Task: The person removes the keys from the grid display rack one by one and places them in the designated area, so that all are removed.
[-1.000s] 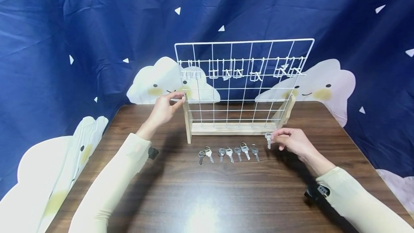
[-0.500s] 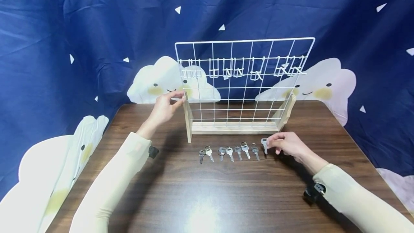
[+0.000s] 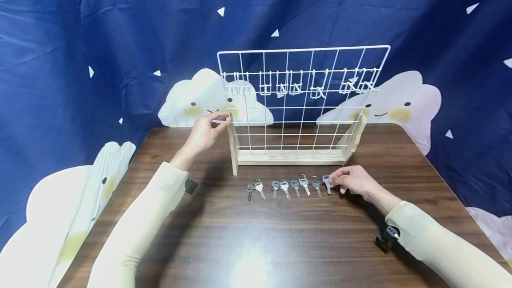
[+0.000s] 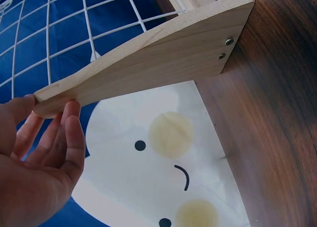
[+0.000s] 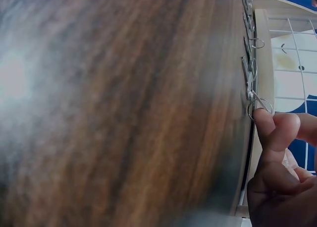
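Observation:
A white wire grid rack (image 3: pixel 296 121) on a wooden stand (image 3: pixel 290 159) is at the back of the table, with several white hooks along its upper part. At its left side my left hand (image 3: pixel 204 132) grips the top of the wooden side panel (image 4: pixel 148 63) between thumb and fingers. My right hand (image 3: pixel 358 181) pinches a silver key (image 3: pixel 327 184) by its ring end, low at the right end of a row of keys. Several other keys with rings, such as a dark key (image 3: pixel 250 192) and a silver key (image 3: pixel 284 187), lie in that row before the stand.
The brown wooden table (image 3: pixel 224 239) runs under everything, with a bright glare at its front. Behind it hangs a blue curtain (image 3: pixel 160 17) with white clouds. A black wrist camera (image 3: pixel 387 237) sits on the right sleeve.
My right hand has moved down and slightly left with the key, bringing it beside the rightmost key of the row. My left hand has kept its place on the stand.

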A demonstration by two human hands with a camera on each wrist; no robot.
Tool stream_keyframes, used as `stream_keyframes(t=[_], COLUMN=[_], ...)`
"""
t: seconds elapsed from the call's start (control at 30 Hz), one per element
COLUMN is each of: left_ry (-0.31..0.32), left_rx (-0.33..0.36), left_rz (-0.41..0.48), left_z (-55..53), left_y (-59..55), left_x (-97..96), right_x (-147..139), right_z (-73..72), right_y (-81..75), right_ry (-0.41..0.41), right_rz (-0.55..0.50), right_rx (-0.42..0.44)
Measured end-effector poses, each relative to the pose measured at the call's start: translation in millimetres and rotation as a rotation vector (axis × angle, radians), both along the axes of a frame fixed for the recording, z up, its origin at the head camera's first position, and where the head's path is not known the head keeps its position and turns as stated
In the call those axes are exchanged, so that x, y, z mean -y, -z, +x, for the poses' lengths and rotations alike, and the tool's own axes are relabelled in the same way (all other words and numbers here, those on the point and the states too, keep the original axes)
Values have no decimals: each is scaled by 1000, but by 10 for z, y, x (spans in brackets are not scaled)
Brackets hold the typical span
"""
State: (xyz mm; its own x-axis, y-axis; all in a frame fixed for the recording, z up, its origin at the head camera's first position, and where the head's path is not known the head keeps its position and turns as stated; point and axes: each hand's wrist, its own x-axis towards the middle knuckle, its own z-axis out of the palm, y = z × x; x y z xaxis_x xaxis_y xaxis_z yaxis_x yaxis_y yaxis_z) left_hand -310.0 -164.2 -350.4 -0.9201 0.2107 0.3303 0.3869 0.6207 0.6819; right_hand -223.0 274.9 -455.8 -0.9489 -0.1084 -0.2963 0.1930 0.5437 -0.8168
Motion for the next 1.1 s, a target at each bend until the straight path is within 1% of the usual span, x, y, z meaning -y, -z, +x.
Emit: stream_keyframes(t=[0.23, 0.37, 0.53, 0.83, 1.0, 1.1], left_ry=[6, 1, -5, -15, -1, 2], left_rx=[-7, -2, -1, -3, -11, -16], left_rz=[5, 9, 14, 7, 13, 9], left_z=[-2, 4, 3, 35, 51, 68], left_y=[14, 17, 17, -5, -4, -13], left_x=[5, 3, -1, -6, 12, 40], right_x=[-8, -10, -23, -38, -54, -69], right_z=[2, 1, 1, 11, 17, 31], right_y=[84, 104, 90, 70, 64, 30], right_ry=[5, 3, 2, -8, -8, -15], right_rz=[15, 27, 53, 58, 57, 66], right_rx=[0, -5, -21, -14, -11, -33])
